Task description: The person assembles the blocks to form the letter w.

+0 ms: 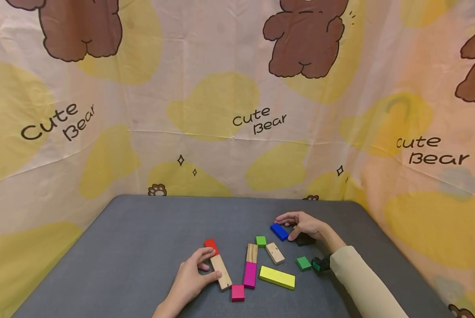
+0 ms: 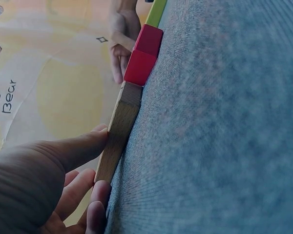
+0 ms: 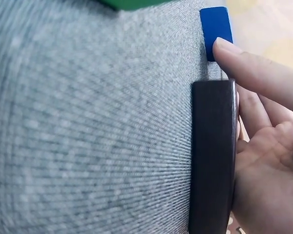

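Note:
My left hand [image 1: 212, 264] pinches a long plain wooden block [image 1: 221, 272] lying flat on the grey table [image 1: 142, 247]; a red block [image 1: 211, 244] touches the block's far end. In the left wrist view the thumb [image 2: 78, 146] presses on the wooden block [image 2: 119, 131], with the red block [image 2: 142, 61] beyond it. My right hand [image 1: 283, 228] arches over a blue block [image 1: 279, 231], fingertip and thumb at its sides. A dark block [image 1: 304, 240] lies under the palm. In the right wrist view a fingertip [image 3: 234, 56] touches the blue block [image 3: 216, 29] and the dark block [image 3: 212, 156] rests against the fingers.
Between the hands lie a small green cube [image 1: 260, 240], a wooden block [image 1: 252, 253] end to end with a magenta block [image 1: 250, 274], a pink cube [image 1: 237, 292], a slanted wooden block [image 1: 275, 253], a long yellow-green block [image 1: 277, 277] and a green cube [image 1: 302, 263]. A bear-print cloth [image 1: 237, 119] walls the table.

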Tool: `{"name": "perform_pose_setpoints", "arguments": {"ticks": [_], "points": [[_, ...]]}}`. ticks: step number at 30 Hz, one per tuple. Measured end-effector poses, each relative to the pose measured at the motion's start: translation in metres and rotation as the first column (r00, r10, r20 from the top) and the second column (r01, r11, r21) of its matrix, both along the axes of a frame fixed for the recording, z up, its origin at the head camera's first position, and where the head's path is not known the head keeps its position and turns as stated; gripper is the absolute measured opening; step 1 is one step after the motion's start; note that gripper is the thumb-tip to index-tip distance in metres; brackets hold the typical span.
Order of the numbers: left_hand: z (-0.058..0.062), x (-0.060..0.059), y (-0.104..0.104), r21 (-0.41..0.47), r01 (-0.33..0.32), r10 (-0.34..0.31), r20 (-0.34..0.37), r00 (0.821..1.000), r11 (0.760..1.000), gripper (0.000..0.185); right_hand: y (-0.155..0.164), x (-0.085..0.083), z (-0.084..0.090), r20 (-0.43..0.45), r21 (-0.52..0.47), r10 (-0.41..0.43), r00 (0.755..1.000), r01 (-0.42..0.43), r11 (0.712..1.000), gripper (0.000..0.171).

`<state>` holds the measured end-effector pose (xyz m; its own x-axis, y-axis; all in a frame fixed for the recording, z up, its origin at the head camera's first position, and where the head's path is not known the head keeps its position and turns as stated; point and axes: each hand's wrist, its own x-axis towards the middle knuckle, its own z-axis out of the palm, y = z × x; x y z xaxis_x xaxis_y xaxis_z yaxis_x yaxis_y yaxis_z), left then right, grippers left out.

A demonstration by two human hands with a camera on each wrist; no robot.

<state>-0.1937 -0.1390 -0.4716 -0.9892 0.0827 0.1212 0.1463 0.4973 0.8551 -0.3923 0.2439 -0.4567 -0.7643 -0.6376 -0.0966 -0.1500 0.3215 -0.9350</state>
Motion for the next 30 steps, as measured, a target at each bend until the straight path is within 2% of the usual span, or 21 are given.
{"name": "perform_pose_setpoints", "arguments": {"ticks": [30], "points": [[0.0018, 0.0014, 0.0001, 0.009, 0.002, -0.002, 0.01, 1.0, 1.0, 0.067, 0.0018, 0.0038, 0.0023, 0.014, 0.009, -0.005, 1.0, 0.005, 1.0, 0.065]]}}
